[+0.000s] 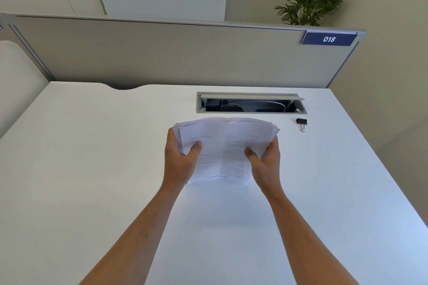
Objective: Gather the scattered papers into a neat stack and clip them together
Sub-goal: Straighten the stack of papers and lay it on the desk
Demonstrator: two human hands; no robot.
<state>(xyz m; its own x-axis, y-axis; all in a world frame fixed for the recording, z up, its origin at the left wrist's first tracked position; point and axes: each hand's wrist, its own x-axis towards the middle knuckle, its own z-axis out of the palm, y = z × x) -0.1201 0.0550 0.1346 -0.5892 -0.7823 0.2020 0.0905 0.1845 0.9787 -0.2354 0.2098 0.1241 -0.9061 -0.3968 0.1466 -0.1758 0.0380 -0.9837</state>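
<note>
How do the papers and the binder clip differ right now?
The papers are white and held up by the left hand and right hand; the binder clip is black and lies untouched on the desk. The papers look far larger. Their edges are uneven.

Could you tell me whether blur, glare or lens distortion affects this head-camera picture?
Head view: wide-angle bending slants the partition; papers, held by left hand and right hand, show soft, unreadable print; no glare; binder clip is fairly sharp.
</note>
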